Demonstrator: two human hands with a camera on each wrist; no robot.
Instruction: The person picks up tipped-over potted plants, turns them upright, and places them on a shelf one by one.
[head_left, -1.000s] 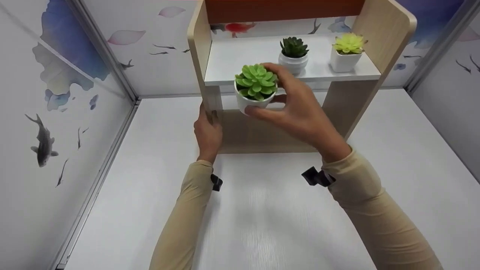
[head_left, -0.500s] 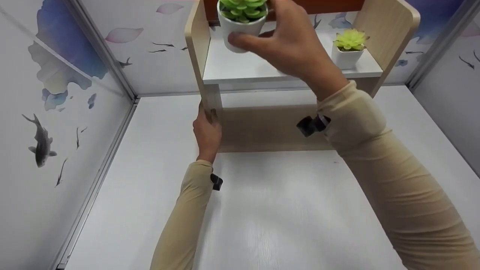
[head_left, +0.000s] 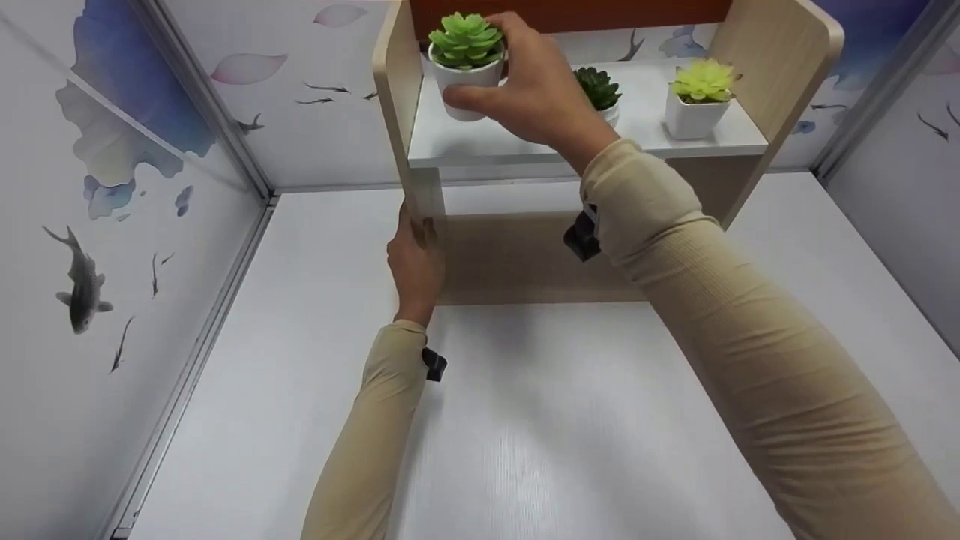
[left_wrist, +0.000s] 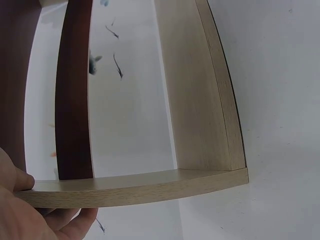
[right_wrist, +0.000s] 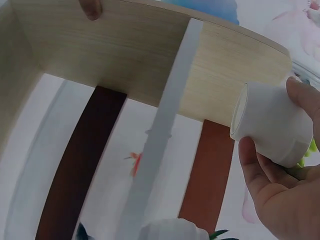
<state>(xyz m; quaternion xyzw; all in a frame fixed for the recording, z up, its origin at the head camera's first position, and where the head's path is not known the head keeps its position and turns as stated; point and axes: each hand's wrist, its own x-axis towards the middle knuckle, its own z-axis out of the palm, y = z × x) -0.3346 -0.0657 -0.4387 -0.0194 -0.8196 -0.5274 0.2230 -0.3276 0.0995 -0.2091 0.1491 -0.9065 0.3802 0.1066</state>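
In the head view my right hand (head_left: pixel 536 94) holds a white round pot with a bright green succulent (head_left: pixel 466 45) above the left part of the white upper shelf board (head_left: pixel 517 145). Thumb and fingers wrap the pot's sides. From the right wrist view, the pot's underside (right_wrist: pixel 240 111) shows, apart from the board. My left hand (head_left: pixel 416 271) grips the shelf unit's left wooden side panel (left_wrist: pixel 150 194) below that board, thumb on one face and fingers on the other in the left wrist view.
On the same board stand a dark green succulent (head_left: pixel 598 88), partly hidden behind my right hand, and a yellow-green succulent in a square white pot (head_left: pixel 697 112) near the right side panel (head_left: pixel 780 71). A red-brown back strip (head_left: pixel 570 15) crosses above. White table (head_left: pixel 517 420) lies in front.
The right hand has lifted the potted succulent from before the shelf's front edge, then brought it back and left, lower again over the board. The left hand keeps its place on the panel.
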